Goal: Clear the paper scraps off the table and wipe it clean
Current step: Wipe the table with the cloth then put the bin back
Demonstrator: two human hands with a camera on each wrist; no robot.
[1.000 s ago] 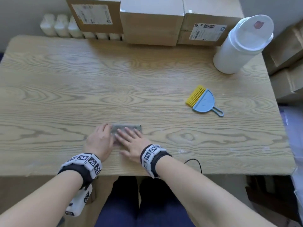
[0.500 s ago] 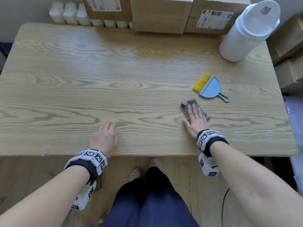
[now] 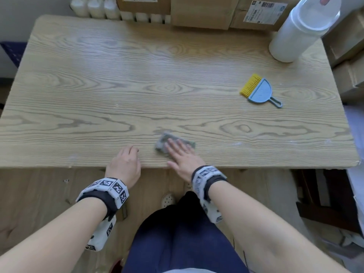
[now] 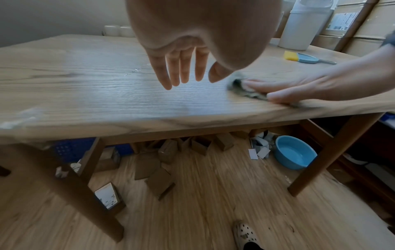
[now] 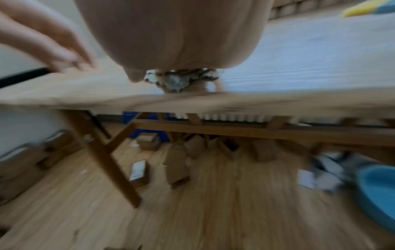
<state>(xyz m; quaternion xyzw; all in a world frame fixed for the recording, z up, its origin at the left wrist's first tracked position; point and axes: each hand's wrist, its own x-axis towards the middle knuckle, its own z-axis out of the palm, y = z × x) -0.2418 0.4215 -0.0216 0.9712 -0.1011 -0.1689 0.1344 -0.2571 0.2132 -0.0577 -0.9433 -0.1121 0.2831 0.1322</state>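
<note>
A grey-green cloth lies near the front edge of the wooden table. My right hand presses flat on it with straight fingers. My left hand rests at the table's front edge, just left of the cloth, holding nothing. In the left wrist view its fingers hang straight over the tabletop. No paper scraps show on the tabletop. The right wrist view is blurred by motion.
A small blue dustpan with a yellow brush lies at the right. A white lidded bin stands at the back right, cardboard boxes along the back. Under the table are a blue bowl, paper scraps and small boxes.
My right hand slid the cloth right toward the dustpan, then back left to the middle of the front edge. The left hand let go of the cloth and stayed at the edge.
</note>
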